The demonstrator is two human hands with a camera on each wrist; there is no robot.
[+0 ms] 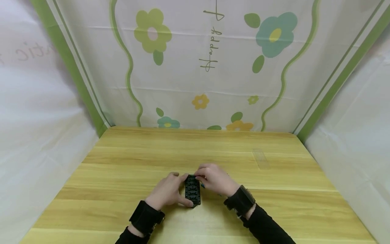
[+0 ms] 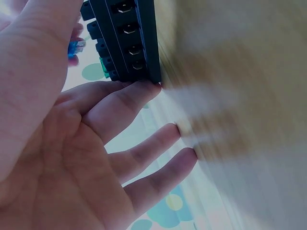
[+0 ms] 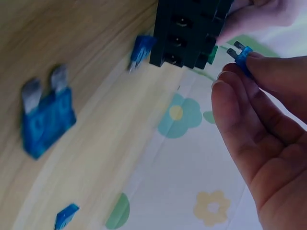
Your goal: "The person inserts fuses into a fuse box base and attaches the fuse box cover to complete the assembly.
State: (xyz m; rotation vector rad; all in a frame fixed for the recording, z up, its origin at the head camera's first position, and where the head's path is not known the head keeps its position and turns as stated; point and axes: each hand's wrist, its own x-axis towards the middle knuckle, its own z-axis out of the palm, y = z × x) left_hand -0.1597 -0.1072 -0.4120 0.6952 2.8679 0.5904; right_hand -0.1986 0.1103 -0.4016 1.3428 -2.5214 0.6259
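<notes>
A black fuse block [image 1: 192,191] with a row of slots lies on the table before me. My left hand [image 1: 167,191] holds it lengthwise, thumb at the near end and index finger at the far end. The other fingertips [image 2: 188,155] rest against the tabletop. Beside the block's far end, my right hand [image 1: 216,179] pinches a blue blade fuse [image 3: 243,60] between thumb and fingers, its metal prongs pointing toward the block. A green piece [image 3: 212,55] shows at that far end. Loose blue fuses lie on the table near the right wrist, one large fuse [image 3: 48,120] closest to that camera.
Another blue fuse [image 3: 142,50] lies close beside the block, and a further fuse [image 3: 66,215] is farther off. A clear plastic strip [image 1: 260,159] lies on the wooden table [image 1: 137,149] at the back right. A flowered white curtain [image 1: 182,74] hangs behind the table.
</notes>
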